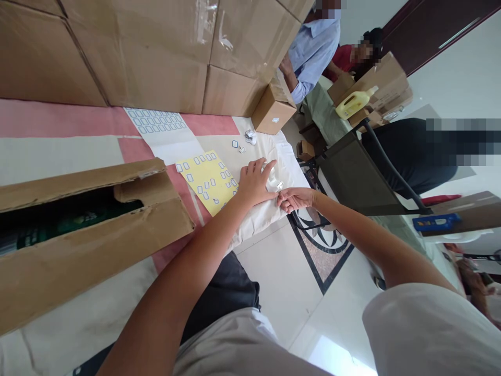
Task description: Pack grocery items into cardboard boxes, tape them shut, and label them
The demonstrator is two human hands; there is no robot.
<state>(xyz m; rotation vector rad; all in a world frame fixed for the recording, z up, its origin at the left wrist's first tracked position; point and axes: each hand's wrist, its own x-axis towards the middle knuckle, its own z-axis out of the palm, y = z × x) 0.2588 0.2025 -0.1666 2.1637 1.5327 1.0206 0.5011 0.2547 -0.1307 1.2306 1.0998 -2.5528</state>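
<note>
My left hand [256, 183] is at the table's edge, its fingers curled round a clear, whitish object [271, 180] whose kind I cannot make out. Close beside it, my right hand [293, 199] is closed in a pinch near a small white label [279, 185] at the object's side. What sits between the right fingertips is too small to tell. Left of my hands lies a yellow sheet [199, 175] bearing several blue-edged labels. Behind that is a white sheet [172, 147] with rows of similar labels.
Large cardboard boxes [156, 57] stand along the back, with a small carton [274, 109] at the corner. An open carton [97, 240] holds dark green items at left. Crumpled paper [250, 137] lies beyond my hands. A folding chair [352, 172] and people are at right.
</note>
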